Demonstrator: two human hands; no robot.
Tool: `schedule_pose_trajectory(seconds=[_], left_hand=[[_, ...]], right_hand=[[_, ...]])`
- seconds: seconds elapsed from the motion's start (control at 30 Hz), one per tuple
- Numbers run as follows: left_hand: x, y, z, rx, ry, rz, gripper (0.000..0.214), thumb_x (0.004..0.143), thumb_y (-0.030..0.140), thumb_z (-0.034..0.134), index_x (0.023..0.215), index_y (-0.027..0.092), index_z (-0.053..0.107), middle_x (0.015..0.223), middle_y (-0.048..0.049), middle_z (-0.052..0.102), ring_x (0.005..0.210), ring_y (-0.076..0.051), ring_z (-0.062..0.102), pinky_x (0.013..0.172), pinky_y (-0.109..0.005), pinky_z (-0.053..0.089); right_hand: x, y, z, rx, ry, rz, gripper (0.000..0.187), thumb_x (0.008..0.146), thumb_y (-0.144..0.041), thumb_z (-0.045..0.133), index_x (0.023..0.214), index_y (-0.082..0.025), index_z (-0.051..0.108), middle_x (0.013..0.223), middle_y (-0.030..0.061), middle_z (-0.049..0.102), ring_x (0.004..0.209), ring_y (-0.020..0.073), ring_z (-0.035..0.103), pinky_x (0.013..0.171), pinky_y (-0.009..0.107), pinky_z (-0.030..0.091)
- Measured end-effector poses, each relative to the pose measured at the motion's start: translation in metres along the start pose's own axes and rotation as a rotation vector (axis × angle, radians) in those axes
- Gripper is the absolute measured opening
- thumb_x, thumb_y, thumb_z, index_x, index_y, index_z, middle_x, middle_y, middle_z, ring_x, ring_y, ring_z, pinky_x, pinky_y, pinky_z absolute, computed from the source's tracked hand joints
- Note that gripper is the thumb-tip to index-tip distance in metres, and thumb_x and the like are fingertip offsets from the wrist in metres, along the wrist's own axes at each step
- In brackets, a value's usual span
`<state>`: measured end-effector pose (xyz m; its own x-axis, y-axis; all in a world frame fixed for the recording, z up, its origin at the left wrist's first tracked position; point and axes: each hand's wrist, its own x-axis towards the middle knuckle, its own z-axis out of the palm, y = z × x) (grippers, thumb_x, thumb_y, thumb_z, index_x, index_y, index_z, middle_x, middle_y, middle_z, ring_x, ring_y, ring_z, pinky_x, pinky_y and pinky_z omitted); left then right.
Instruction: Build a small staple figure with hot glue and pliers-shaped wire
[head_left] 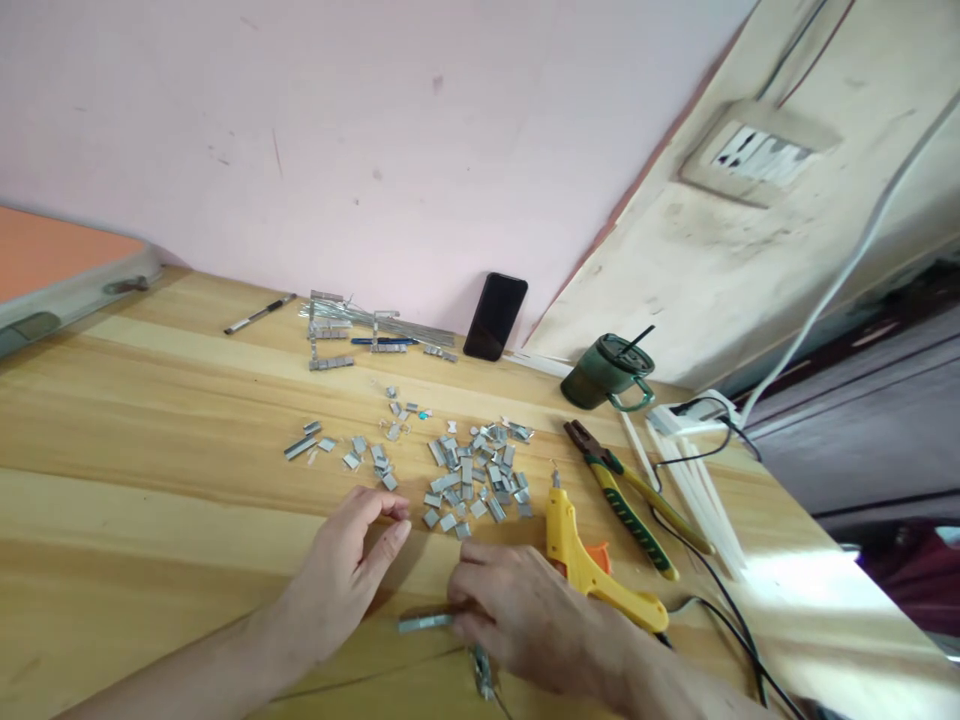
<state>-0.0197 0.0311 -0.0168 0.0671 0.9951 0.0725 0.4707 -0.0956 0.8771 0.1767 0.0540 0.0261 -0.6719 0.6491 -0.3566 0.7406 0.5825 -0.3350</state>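
My right hand is closed near the front of the wooden table, and a short silver metal strip sticks out to the left from its fingers. Its fingertips and the held end are hidden. My left hand hovers just left of it with fingers curved and thumb a little apart, nothing visible between them. Beyond both hands lies a loose pile of small silver metal pieces. A smaller group of the same pieces lies to the left. Below my right hand is a shiny crumpled-looking metal bit.
To the right lie a yellow glue gun, green-and-yellow pliers, white glue sticks and black cables. Farther back are a green mug, a leaning phone, thin metal rods, assembled metal pieces and a pen.
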Motion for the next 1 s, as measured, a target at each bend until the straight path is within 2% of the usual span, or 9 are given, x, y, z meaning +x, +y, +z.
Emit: schedule_pose_trajectory(seconds=[0.07,0.13,0.2,0.3,0.4,0.5,0.67,1.0], left_hand=[[0.001,-0.001,0.001,-0.002,-0.005,-0.011,0.027,0.089,0.036,0.043,0.096,0.018,0.062,0.093,-0.0078,0.067,0.091,-0.023,0.063,0.082,-0.036,0.049],[0.001,-0.003,0.003,-0.009,-0.007,-0.014,0.027,0.089,0.036,0.043,0.095,0.018,0.062,0.092,-0.0074,0.067,0.090,-0.023,0.063,0.081,-0.036,0.049],[0.001,-0.004,0.004,-0.023,-0.012,-0.015,0.027,0.089,0.036,0.042,0.094,0.018,0.062,0.090,-0.0069,0.068,0.089,-0.023,0.064,0.080,-0.035,0.049],[0.001,-0.006,0.006,-0.039,-0.015,-0.023,0.025,0.089,0.035,0.043,0.092,0.019,0.062,0.088,-0.0066,0.068,0.086,-0.023,0.064,0.077,-0.035,0.049],[0.003,-0.008,0.009,-0.028,-0.020,-0.018,0.025,0.089,0.036,0.043,0.088,0.020,0.062,0.084,-0.0055,0.067,0.081,-0.022,0.063,0.073,-0.033,0.049],[0.004,-0.010,0.010,0.001,-0.026,-0.001,0.026,0.090,0.036,0.041,0.085,0.020,0.061,0.079,-0.0048,0.065,0.076,-0.021,0.062,0.069,-0.032,0.048],[0.003,-0.011,0.010,0.015,-0.059,0.001,0.027,0.090,0.037,0.039,0.085,0.020,0.060,0.080,-0.0050,0.065,0.076,-0.021,0.061,0.069,-0.031,0.046],[0.005,-0.010,0.010,0.029,-0.058,-0.005,0.027,0.089,0.036,0.040,0.086,0.020,0.060,0.082,-0.0061,0.066,0.079,-0.022,0.062,0.071,-0.032,0.048]], right_hand=[[0.013,0.010,-0.018,-0.021,0.040,0.019,0.009,0.077,-0.027,0.065,0.081,-0.021,0.070,0.082,0.0009,0.069,0.072,0.0160,0.064,0.062,0.023,0.044],[0.035,0.028,-0.040,-0.053,0.128,0.074,0.012,0.083,-0.026,0.060,0.081,-0.021,0.070,0.084,0.0002,0.069,0.077,0.0154,0.064,0.067,0.023,0.045],[0.066,0.050,-0.063,-0.103,0.248,0.179,0.019,0.091,-0.023,0.049,0.090,-0.018,0.068,0.093,0.0029,0.069,0.086,0.0176,0.063,0.075,0.028,0.047],[0.118,0.082,-0.090,-0.165,0.373,0.331,0.021,0.092,-0.031,0.052,0.105,-0.017,0.060,0.108,0.0059,0.063,0.093,0.0199,0.061,0.081,0.040,0.050],[0.163,0.098,-0.101,-0.207,0.423,0.380,0.024,0.091,-0.030,0.054,0.111,-0.017,0.057,0.115,0.0071,0.059,0.096,0.0207,0.060,0.082,0.041,0.051],[0.192,0.100,-0.101,-0.241,0.434,0.401,0.026,0.091,-0.030,0.055,0.113,-0.017,0.056,0.115,0.0073,0.059,0.096,0.0212,0.060,0.081,0.042,0.051],[0.208,0.100,-0.096,-0.293,0.468,0.433,0.027,0.090,-0.029,0.056,0.114,-0.017,0.056,0.118,0.0082,0.057,0.100,0.0225,0.059,0.083,0.043,0.050],[0.196,0.101,-0.085,-0.296,0.537,0.422,0.026,0.091,-0.029,0.054,0.114,-0.018,0.056,0.120,0.0079,0.056,0.103,0.0229,0.057,0.086,0.044,0.049]])
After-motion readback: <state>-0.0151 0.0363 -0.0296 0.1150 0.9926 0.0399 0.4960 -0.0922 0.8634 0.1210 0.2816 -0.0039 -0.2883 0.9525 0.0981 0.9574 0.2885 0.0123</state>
